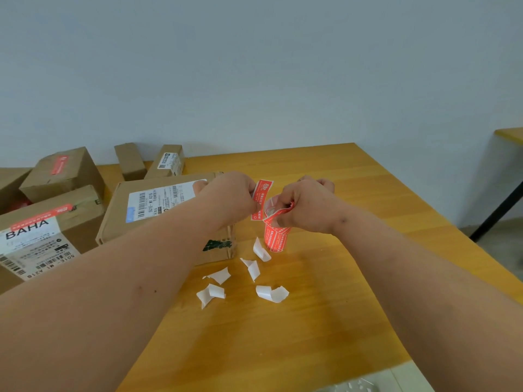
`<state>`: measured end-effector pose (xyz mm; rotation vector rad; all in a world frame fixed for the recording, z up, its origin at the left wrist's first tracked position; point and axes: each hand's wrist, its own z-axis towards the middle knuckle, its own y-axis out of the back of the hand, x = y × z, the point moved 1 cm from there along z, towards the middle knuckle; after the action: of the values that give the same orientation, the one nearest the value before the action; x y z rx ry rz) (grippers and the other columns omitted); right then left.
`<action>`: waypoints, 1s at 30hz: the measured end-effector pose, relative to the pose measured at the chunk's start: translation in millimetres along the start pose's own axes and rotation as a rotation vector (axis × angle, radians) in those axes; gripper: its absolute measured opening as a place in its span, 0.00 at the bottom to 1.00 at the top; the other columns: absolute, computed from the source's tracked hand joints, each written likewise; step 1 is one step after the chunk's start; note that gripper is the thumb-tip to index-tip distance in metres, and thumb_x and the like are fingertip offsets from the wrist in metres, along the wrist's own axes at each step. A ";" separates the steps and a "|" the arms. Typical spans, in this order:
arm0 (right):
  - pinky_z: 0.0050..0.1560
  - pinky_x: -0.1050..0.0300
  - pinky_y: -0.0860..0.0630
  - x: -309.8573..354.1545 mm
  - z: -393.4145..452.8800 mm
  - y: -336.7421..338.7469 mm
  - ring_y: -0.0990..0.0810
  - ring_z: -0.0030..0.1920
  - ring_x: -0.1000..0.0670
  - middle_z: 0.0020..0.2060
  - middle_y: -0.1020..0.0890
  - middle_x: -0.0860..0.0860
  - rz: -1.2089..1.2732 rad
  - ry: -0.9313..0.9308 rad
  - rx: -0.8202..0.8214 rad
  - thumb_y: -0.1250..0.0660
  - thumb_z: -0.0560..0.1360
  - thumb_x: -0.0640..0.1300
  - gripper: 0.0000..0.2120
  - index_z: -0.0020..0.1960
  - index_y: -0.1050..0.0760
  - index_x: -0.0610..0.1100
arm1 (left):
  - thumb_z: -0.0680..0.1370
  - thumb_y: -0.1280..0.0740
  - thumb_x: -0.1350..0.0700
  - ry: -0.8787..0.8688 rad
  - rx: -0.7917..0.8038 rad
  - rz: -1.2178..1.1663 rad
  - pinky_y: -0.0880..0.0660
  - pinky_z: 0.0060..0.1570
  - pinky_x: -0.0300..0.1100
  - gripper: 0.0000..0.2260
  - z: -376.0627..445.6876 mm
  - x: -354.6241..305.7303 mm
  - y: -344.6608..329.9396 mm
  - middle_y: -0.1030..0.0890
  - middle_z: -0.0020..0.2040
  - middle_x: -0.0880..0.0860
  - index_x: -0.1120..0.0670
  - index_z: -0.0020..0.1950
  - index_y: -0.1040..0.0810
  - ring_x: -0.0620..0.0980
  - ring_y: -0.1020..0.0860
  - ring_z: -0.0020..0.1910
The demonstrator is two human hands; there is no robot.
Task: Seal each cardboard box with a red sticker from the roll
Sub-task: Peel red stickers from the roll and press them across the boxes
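Note:
My left hand (230, 193) pinches one red sticker (261, 198) by its edge and holds it upright above the table. My right hand (307, 203) grips the red sticker roll (276, 236), whose loose end curls under my fingers. Both hands hover just right of a flat cardboard box (158, 206) with a white shipping label. On the left, a box marked BAHA (42, 239) and a smaller box (63, 172) behind it each carry a red sticker on top.
Several white backing scraps (256, 271) lie on the yellow wooden table (353, 193) in front of the roll. Two narrow boxes (167, 161) stand at the back by the wall. The table's right edge runs diagonally, and a second table's corner (509, 135) shows far right.

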<state>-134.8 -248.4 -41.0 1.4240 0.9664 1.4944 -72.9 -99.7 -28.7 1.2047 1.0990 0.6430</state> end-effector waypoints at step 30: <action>0.47 0.54 0.24 42.8 -1.3 20.9 0.18 0.46 0.51 0.43 0.16 0.50 0.616 -0.104 -0.202 0.30 0.75 0.43 0.03 0.47 0.20 0.44 | 0.70 0.23 0.56 0.001 0.186 -0.451 0.25 0.61 0.52 0.18 -37.3 23.4 35.9 0.18 0.49 0.52 0.47 0.58 0.21 0.51 0.21 0.53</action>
<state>-137.6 -215.7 -6.4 1.7134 0.2992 1.8653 -92.9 -54.2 -1.3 1.0599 1.3977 0.1983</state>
